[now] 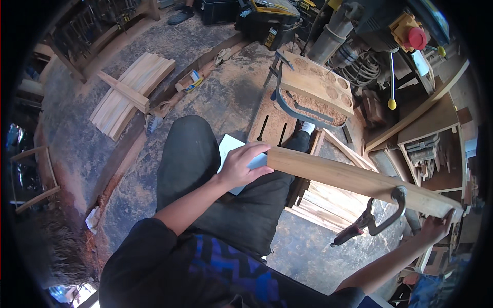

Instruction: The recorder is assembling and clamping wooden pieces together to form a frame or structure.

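A long, thick wooden board [334, 172] lies across in front of me, slanting down to the right. My left hand [245, 165] is closed on its left end, fingers on top and thumb on the near side. My right hand [439, 227] grips the far right end from below, its fingers partly hidden. A locking C-clamp [377, 218] with a dark handle meets the board's near edge; I cannot tell whether it bites. A pale sheet [232, 146], perhaps paper, rests by my thigh, partly behind my left hand.
Ahead, a drill press [334, 41] stands over a wooden block [318, 79] with round recesses, beside a blue metal clamp [303, 110] and sawdust. Planks are stacked on the floor at left [131, 92] and below the board [328, 203]. Wooden shelves [431, 128] rise at right.
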`<state>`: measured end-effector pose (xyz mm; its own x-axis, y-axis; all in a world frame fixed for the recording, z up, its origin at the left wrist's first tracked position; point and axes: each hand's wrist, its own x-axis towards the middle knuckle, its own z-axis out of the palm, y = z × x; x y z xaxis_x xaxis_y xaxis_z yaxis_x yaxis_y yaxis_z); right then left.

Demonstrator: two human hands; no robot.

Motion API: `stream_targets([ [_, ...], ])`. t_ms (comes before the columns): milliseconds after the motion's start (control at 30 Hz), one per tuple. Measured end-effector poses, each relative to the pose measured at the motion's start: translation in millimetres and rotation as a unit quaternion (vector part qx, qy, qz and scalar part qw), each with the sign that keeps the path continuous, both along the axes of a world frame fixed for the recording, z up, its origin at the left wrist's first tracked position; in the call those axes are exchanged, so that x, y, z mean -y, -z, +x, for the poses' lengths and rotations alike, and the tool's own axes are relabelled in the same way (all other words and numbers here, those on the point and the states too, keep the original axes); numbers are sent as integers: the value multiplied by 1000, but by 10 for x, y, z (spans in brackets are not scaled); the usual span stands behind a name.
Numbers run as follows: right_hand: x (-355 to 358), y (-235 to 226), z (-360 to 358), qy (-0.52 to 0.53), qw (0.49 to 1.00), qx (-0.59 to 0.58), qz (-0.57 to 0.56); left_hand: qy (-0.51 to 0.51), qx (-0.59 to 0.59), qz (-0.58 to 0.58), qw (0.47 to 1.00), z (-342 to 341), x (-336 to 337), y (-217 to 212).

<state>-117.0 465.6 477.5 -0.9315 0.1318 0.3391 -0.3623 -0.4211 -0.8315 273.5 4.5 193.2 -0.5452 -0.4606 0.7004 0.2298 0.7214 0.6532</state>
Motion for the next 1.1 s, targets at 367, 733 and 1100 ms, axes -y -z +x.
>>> stream_targets([
  [367,-1274,2353,-192,-103,969,221,-42,36,-238,233,942,-498,-481,-849],
  [733,-680,3689,421,-240,910,304,-147,125,-213,313,917,-366,-556,-959],
  [1100,890,1071,740,22,999,7,-45,81,53,649,755,-122,55,443],
])
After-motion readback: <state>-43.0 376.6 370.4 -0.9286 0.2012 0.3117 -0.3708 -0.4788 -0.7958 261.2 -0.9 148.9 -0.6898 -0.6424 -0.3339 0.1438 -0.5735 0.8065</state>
